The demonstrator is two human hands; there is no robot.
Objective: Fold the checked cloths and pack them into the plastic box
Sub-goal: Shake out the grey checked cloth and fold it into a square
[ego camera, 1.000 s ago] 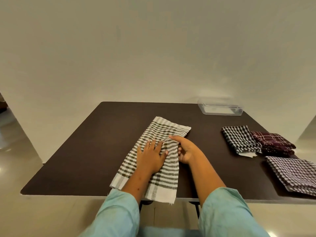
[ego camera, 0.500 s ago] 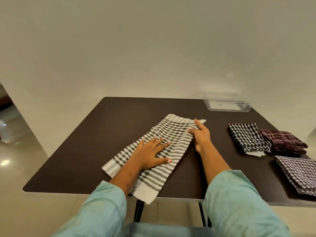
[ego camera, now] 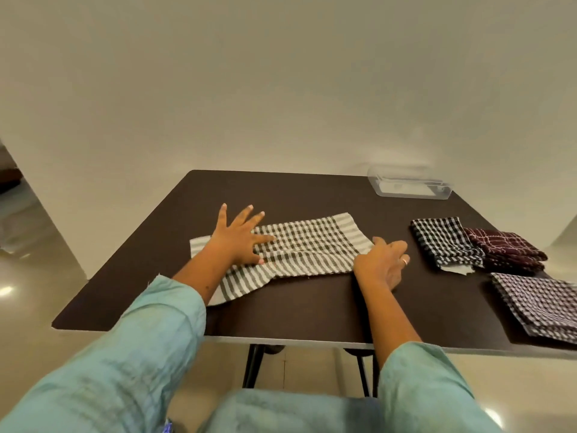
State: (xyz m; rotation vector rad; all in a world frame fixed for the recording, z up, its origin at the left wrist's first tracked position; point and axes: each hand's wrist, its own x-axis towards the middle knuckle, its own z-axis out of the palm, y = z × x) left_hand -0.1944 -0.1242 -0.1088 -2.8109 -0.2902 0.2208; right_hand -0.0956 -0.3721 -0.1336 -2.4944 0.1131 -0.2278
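A grey-and-white checked cloth lies folded lengthwise across the middle of the dark table. My left hand rests flat on its left part with fingers spread. My right hand sits at the cloth's right near edge, fingers curled down onto the table beside it; whether it pinches the edge is unclear. The clear plastic box stands at the far right of the table, apart from both hands.
Three folded cloths lie on the right: a black-and-white one, a maroon one overlapping it, and a purple-checked one near the front edge. A wall runs behind the table. Floor shows to the left.
The cloth has been turned from lying diagonally to lying left to right. My left hand has slid out to its left part and my right hand has come to its right near edge.
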